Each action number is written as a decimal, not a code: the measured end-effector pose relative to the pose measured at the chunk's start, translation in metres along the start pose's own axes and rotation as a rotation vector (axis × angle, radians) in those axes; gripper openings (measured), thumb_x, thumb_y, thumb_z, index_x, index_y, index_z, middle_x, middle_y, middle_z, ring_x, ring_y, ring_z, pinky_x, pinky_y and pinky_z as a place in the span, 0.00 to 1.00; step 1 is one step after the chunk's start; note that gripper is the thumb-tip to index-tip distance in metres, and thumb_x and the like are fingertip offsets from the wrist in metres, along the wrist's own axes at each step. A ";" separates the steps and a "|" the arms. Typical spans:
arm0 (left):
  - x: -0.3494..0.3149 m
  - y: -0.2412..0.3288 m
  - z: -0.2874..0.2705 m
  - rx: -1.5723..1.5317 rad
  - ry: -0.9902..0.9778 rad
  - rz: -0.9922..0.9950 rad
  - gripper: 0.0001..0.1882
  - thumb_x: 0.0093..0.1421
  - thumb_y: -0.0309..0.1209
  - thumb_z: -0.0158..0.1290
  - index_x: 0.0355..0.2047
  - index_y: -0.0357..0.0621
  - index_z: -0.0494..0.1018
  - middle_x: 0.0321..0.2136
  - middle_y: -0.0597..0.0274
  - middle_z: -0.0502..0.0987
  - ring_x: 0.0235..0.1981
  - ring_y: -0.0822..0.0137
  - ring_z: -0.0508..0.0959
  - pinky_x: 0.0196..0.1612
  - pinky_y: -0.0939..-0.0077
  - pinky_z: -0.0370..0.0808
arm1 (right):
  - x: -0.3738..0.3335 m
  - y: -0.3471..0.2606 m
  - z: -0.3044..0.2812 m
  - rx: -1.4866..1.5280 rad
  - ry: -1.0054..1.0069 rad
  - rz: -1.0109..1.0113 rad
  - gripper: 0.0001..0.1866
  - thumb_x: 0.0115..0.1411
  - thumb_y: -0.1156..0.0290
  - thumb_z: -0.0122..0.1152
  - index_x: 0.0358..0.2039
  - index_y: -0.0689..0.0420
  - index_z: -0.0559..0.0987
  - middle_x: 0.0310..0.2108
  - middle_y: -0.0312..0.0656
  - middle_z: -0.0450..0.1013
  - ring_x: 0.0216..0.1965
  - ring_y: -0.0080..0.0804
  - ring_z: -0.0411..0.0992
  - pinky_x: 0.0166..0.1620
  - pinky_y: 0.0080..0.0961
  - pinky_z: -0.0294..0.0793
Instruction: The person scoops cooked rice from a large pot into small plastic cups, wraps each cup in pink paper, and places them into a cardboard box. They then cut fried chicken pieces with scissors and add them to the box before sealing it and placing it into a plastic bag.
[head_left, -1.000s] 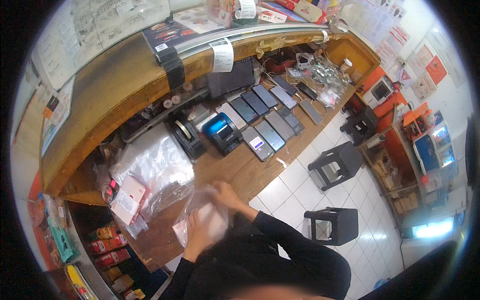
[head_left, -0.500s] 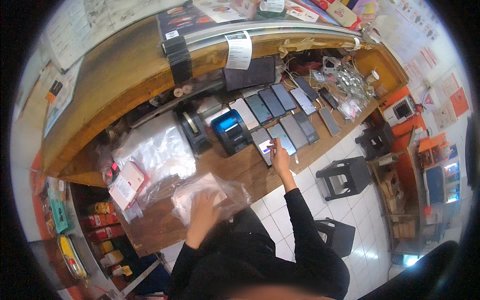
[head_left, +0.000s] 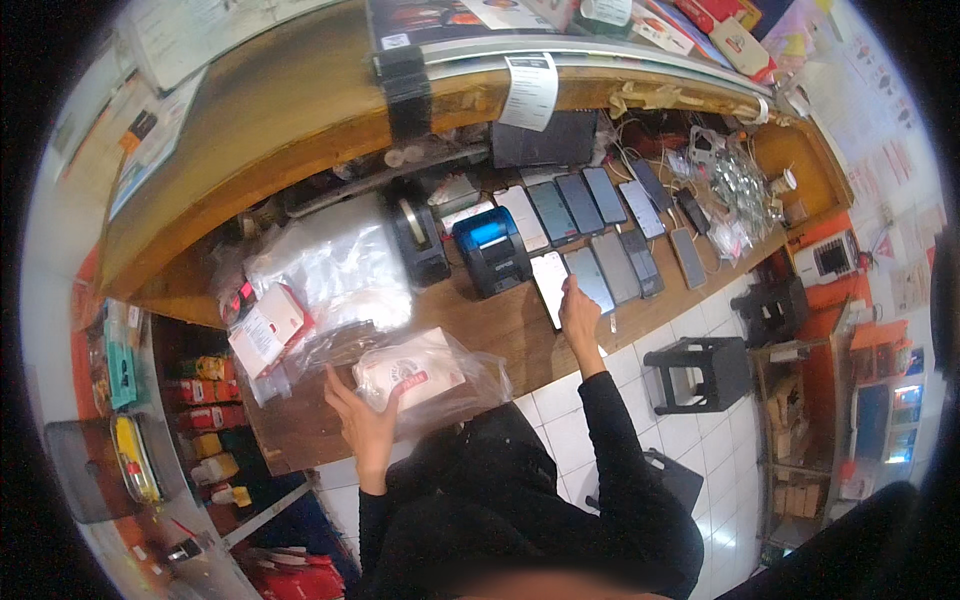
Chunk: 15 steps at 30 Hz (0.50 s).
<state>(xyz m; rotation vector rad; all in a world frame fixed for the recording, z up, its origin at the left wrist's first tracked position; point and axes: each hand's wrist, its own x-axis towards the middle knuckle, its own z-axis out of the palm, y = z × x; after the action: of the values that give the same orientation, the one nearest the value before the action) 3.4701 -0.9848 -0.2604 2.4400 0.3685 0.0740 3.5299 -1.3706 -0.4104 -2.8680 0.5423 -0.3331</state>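
My left hand point(head_left: 368, 425) is open, fingers spread, at the near left edge of a white paper package point(head_left: 425, 365) with red print. A clear plastic bag point(head_left: 480, 375) wraps loosely around the package on the counter. The thumb lies against the bag's side. My right hand point(head_left: 580, 318) holds nothing; its index finger is stretched out at the right edge of a phone point(head_left: 548, 285) with a bright white screen. Beside it lies a phone point(head_left: 590, 280) with a pale blue screen, partly covered by the fingers.
Several more phones point(head_left: 600, 195) lie in two rows. A black and blue receipt printer point(head_left: 490, 250) stands left of them. Clear plastic bags point(head_left: 340, 265) and a red-white box point(head_left: 268, 328) lie at left. Black stools point(head_left: 697, 375) stand on the tiled floor, right of the wooden counter point(head_left: 470, 325).
My left hand has slid left off the top of the package and spread its fingers, uncovering the print. The phone's screen has turned fully white. The view has shifted, moving the counter scene rightward.
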 end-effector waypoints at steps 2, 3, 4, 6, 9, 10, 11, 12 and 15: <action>0.002 -0.013 0.009 -0.049 -0.027 0.000 0.46 0.50 0.32 0.62 0.64 0.42 0.47 0.57 0.38 0.58 0.56 0.40 0.64 0.54 0.55 0.66 | 0.003 0.004 -0.003 -0.019 -0.049 0.086 0.07 0.56 0.75 0.50 0.36 0.51 0.70 0.25 0.47 0.77 0.26 0.49 0.76 0.26 0.48 0.70; 0.005 -0.036 0.019 -0.090 -0.036 0.047 0.41 0.52 0.32 0.60 0.63 0.41 0.51 0.54 0.39 0.63 0.54 0.42 0.66 0.52 0.55 0.67 | 0.004 -0.001 -0.007 0.054 -0.013 0.063 0.05 0.57 0.75 0.50 0.35 0.52 0.70 0.26 0.47 0.77 0.25 0.49 0.76 0.26 0.46 0.70; 0.005 -0.054 0.024 -0.132 -0.035 0.086 0.37 0.53 0.31 0.58 0.61 0.40 0.55 0.51 0.40 0.67 0.52 0.44 0.69 0.50 0.56 0.68 | 0.006 -0.016 -0.019 0.129 0.020 0.027 0.03 0.58 0.74 0.50 0.34 0.53 0.71 0.26 0.47 0.77 0.24 0.49 0.75 0.26 0.44 0.70; 0.009 -0.065 0.020 -0.128 -0.076 0.103 0.27 0.54 0.30 0.56 0.54 0.38 0.63 0.44 0.41 0.72 0.46 0.45 0.72 0.47 0.57 0.69 | 0.008 -0.068 -0.058 0.455 0.070 -0.010 0.01 0.60 0.74 0.53 0.31 0.56 0.73 0.29 0.43 0.79 0.21 0.38 0.74 0.25 0.33 0.70; 0.005 -0.070 0.001 -0.187 0.070 0.174 0.13 0.56 0.29 0.55 0.41 0.37 0.70 0.32 0.43 0.76 0.35 0.45 0.76 0.39 0.58 0.70 | -0.030 -0.179 -0.141 0.955 -0.409 -0.251 0.07 0.58 0.79 0.54 0.39 0.62 0.74 0.34 0.45 0.78 0.26 0.24 0.75 0.29 0.21 0.72; 0.008 -0.066 -0.006 -0.218 0.028 0.133 0.13 0.56 0.29 0.54 0.40 0.37 0.70 0.31 0.43 0.76 0.33 0.45 0.76 0.37 0.57 0.70 | -0.046 -0.202 -0.152 0.948 -0.690 -0.334 0.10 0.58 0.80 0.54 0.42 0.62 0.74 0.36 0.47 0.78 0.28 0.27 0.76 0.31 0.22 0.74; 0.012 -0.062 -0.012 -0.255 -0.012 0.103 0.13 0.56 0.29 0.54 0.40 0.38 0.70 0.29 0.43 0.76 0.32 0.46 0.76 0.36 0.57 0.70 | -0.060 -0.221 -0.144 0.881 -0.826 -0.531 0.11 0.57 0.78 0.56 0.42 0.62 0.75 0.36 0.48 0.78 0.33 0.31 0.77 0.35 0.26 0.75; 0.016 -0.061 -0.014 -0.247 0.011 0.109 0.12 0.56 0.29 0.54 0.39 0.38 0.70 0.28 0.44 0.76 0.31 0.46 0.76 0.35 0.57 0.70 | -0.073 -0.239 -0.130 0.801 -0.951 -0.734 0.12 0.57 0.77 0.57 0.43 0.61 0.76 0.36 0.50 0.77 0.37 0.35 0.77 0.40 0.29 0.75; 0.016 -0.051 -0.024 -0.314 -0.010 0.065 0.09 0.57 0.28 0.53 0.37 0.40 0.71 0.26 0.44 0.76 0.28 0.46 0.77 0.31 0.58 0.71 | -0.112 -0.258 -0.027 0.353 -0.315 -1.077 0.23 0.52 0.69 0.62 0.49 0.62 0.73 0.45 0.57 0.73 0.49 0.50 0.70 0.52 0.40 0.68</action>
<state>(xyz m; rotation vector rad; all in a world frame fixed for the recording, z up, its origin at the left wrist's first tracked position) 3.4696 -0.9277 -0.2739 2.1405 0.2515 0.1375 3.5075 -1.0970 -0.3435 -2.4968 -1.0375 -0.0884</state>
